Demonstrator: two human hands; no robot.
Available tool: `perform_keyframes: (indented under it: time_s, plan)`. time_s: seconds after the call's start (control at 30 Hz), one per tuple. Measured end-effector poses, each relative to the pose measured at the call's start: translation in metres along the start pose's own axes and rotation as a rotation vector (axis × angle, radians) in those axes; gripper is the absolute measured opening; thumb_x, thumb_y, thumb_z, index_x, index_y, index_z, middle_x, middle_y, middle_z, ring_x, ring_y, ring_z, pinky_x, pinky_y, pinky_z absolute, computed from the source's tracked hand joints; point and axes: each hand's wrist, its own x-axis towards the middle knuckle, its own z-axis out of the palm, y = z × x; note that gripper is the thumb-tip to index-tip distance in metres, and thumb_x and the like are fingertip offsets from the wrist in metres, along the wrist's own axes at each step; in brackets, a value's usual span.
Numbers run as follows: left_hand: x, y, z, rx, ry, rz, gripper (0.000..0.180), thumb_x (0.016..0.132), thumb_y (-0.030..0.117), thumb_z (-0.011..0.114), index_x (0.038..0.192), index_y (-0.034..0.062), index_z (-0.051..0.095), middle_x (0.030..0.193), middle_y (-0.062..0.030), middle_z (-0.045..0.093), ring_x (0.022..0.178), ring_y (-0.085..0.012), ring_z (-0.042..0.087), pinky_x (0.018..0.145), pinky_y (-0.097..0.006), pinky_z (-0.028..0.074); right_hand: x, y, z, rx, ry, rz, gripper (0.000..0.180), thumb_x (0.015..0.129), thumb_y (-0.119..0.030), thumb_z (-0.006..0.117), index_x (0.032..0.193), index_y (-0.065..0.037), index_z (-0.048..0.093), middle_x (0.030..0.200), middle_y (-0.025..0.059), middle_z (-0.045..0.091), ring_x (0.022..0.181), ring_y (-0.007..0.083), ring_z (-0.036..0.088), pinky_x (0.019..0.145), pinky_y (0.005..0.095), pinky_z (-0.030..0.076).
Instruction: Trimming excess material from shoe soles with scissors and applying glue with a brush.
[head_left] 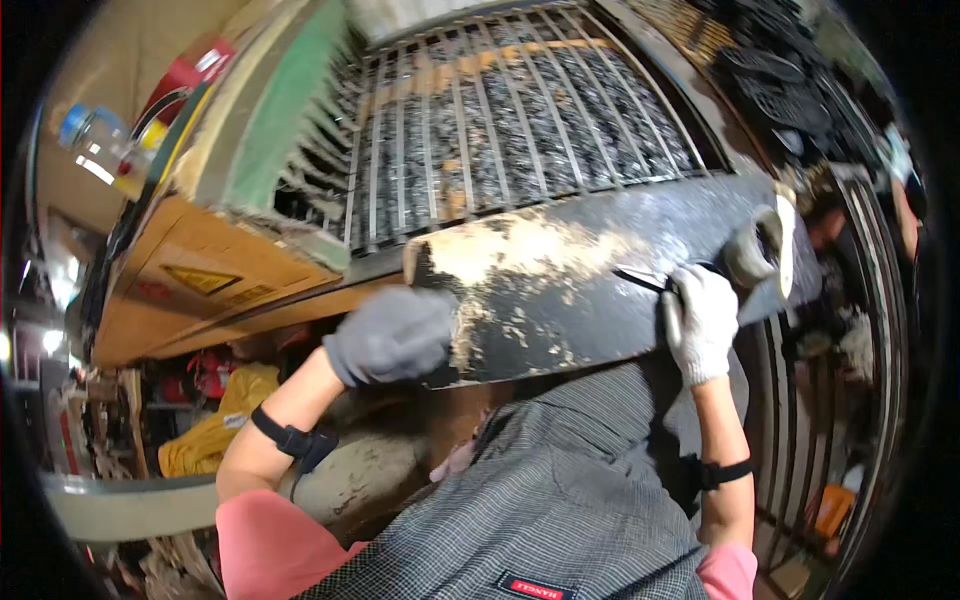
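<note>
My right hand [703,318], in a white knit glove, is closed on a slim pointed tool [642,277] over the right part of a black worktop. The tool's thin tip points left; its grip is mostly hidden by the glove. Pale flaked patches cover the left part of this worktop [600,325]. At its left end my left hand [392,335], in a grey glove, is smeared by motion, and its fingers cannot be made out. A roll of tape [748,255] stands near the worktop's right end.
Beyond the worktop, metal bars [483,110] run over a bed of dark shiny material. An orange machine housing [215,275] with a warning triangle stands left, a bottle [100,145] above it. Dark shoe soles [775,85] lie at upper right. Another person's arm [908,215] shows far right.
</note>
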Motion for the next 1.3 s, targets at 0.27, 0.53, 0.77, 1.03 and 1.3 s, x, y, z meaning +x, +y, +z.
perform_keyframes:
  time_s: [0.27, 0.53, 0.77, 1.03, 1.3]
  plan:
    - [0.154, 0.018, 0.134, -0.365, 0.033, 0.112, 0.034, 0.093, 0.019, 0.074, 0.125, 0.0103, 0.07, 0.076, -0.0061, 0.067, 0.062, -0.0242, 0.066, 0.055, -0.035, 0.052, -0.042, -0.009, -0.046, -0.098, -0.088, 0.22, 0.042, 0.083, -0.006, 0.064, 0.125, -0.011, 0.065, 0.111, 0.012, 0.065, 0.094, 0.0333, 0.062, 0.083, 0.0437, 0.052]
    - [0.217, 0.005, 0.175, -0.436, 0.044, -0.074, 0.018, 0.094, 0.018, 0.073, 0.109, 0.0078, 0.076, 0.097, -0.0115, 0.078, 0.084, -0.0235, 0.076, 0.075, -0.032, 0.06, -0.115, 0.031, -0.027, 0.077, -0.062, 0.458, 0.068, 0.079, -0.011, 0.07, 0.145, -0.02, 0.055, 0.094, 0.011, 0.059, 0.077, 0.0292, 0.066, 0.068, 0.0424, 0.056]
    - [0.281, -0.012, 0.21, -0.544, 0.269, -0.415, 0.012, 0.098, 0.011, 0.068, 0.103, 0.0027, 0.076, 0.093, -0.0073, 0.078, 0.084, -0.0118, 0.071, 0.076, -0.028, 0.055, -0.157, 0.053, -0.016, 0.442, 0.465, 0.761, 0.049, 0.084, -0.011, 0.071, 0.132, -0.008, 0.065, 0.127, 0.019, 0.069, 0.115, 0.0378, 0.068, 0.099, 0.0409, 0.054]
    - [0.293, -0.016, 0.21, -0.278, 0.315, -0.247, 0.013, 0.094, 0.016, 0.072, 0.103, 0.007, 0.077, 0.097, -0.0112, 0.077, 0.088, -0.0223, 0.076, 0.078, -0.033, 0.058, -0.239, 0.102, 0.045, 0.759, 0.186, 1.416, 0.046, 0.087, -0.019, 0.071, 0.13, -0.008, 0.063, 0.105, 0.0157, 0.074, 0.094, 0.0304, 0.072, 0.084, 0.0388, 0.057]
    - [0.292, -0.044, 0.203, -1.439, 0.457, -0.562, 0.058, 0.108, 0.044, 0.051, 0.148, 0.0042, 0.041, 0.134, -0.0231, 0.061, 0.088, -0.0223, 0.071, 0.055, -0.027, 0.055, -0.227, 0.098, 0.079, 0.857, 0.09, 1.294, 0.033, 0.098, -0.015, 0.059, 0.131, -0.011, 0.059, 0.082, 0.0028, 0.064, 0.058, 0.0115, 0.058, 0.048, 0.0302, 0.048]
